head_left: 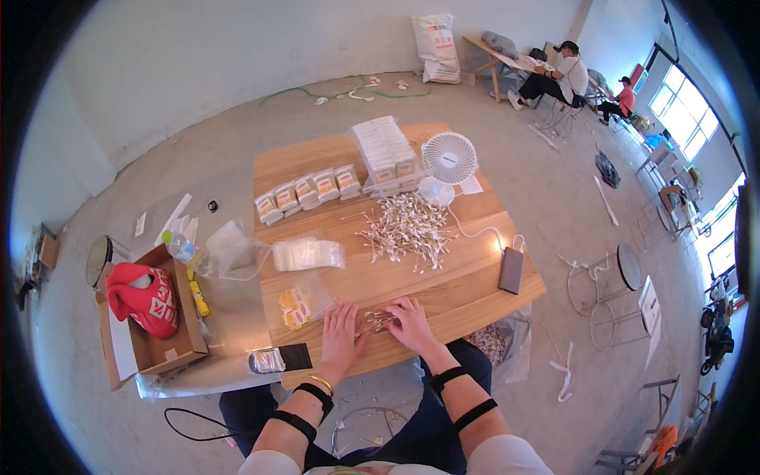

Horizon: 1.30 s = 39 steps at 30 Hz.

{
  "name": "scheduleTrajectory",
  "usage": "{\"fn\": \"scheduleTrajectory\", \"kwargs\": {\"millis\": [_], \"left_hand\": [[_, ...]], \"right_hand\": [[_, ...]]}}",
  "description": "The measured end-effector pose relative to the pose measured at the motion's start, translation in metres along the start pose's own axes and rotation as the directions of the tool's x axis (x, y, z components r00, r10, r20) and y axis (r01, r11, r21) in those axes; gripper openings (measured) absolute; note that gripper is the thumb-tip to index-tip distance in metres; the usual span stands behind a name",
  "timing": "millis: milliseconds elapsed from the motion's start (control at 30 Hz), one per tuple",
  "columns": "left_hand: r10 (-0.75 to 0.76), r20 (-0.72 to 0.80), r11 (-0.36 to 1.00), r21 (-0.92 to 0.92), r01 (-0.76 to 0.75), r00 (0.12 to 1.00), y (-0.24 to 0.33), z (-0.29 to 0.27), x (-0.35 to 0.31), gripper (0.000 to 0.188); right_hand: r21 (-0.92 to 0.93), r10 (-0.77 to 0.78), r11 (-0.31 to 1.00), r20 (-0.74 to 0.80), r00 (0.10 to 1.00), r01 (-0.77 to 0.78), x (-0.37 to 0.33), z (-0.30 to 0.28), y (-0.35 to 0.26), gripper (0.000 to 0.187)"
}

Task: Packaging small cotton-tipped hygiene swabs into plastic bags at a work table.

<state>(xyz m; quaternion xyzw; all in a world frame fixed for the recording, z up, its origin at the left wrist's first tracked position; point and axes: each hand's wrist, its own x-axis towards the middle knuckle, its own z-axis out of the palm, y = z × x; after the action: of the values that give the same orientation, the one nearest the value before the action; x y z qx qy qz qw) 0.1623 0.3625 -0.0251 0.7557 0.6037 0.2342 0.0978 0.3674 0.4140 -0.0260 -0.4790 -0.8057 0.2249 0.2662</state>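
Note:
Near the front edge of the wooden table, a small bundle of cotton swabs (375,321) lies between my two hands. My left hand (341,337) rests at its left end, fingers stretched forward and the thumb side toward the swabs. The fingers of my right hand (411,324) curl down onto the bundle's right end. Farther off, a large loose pile of cotton swabs (409,230) spreads over the table. Left of my hands are yellow printed cards (295,307) in a clear bag. Behind them lies a stack of clear plastic bags (309,254).
Filled packets (305,191) line the table's far left, beside a tray of more packs (385,150). A white fan (445,163) and a corded power bank (511,271) stand right. An open carton (168,353) holds a red bag. A phone (267,361) lies left. Two people sit far right.

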Motion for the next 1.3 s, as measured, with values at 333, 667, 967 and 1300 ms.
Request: {"fn": "scheduleTrajectory", "kwargs": {"millis": [333,667,967,1300], "left_hand": [[0.023,-0.095,0.99,-0.137,-0.036,0.995,0.012,0.0,-0.005,0.039],[0.169,-0.118,0.979,-0.091,-0.18,0.979,-0.009,0.003,0.003,0.014],[0.179,-0.1,0.983,-0.026,-0.182,0.979,-0.014,0.004,-0.016,0.022],[0.018,0.034,0.998,-0.058,-0.016,0.999,0.002,-0.004,-0.026,0.062]], "right_hand": [[0.022,-0.015,1.0,0.036,0.999,0.014,-0.003,-0.006,-0.001,0.034],[-0.081,-0.071,0.995,-0.078,0.994,0.065,-0.011,-0.019,0.019,0.011],[-0.126,0.014,0.991,-0.249,0.968,-0.047,0.007,-0.007,0.011,0.009],[0.279,0.134,0.959,-0.265,0.955,-0.057,-0.004,0.028,-0.033,0.022]]}}
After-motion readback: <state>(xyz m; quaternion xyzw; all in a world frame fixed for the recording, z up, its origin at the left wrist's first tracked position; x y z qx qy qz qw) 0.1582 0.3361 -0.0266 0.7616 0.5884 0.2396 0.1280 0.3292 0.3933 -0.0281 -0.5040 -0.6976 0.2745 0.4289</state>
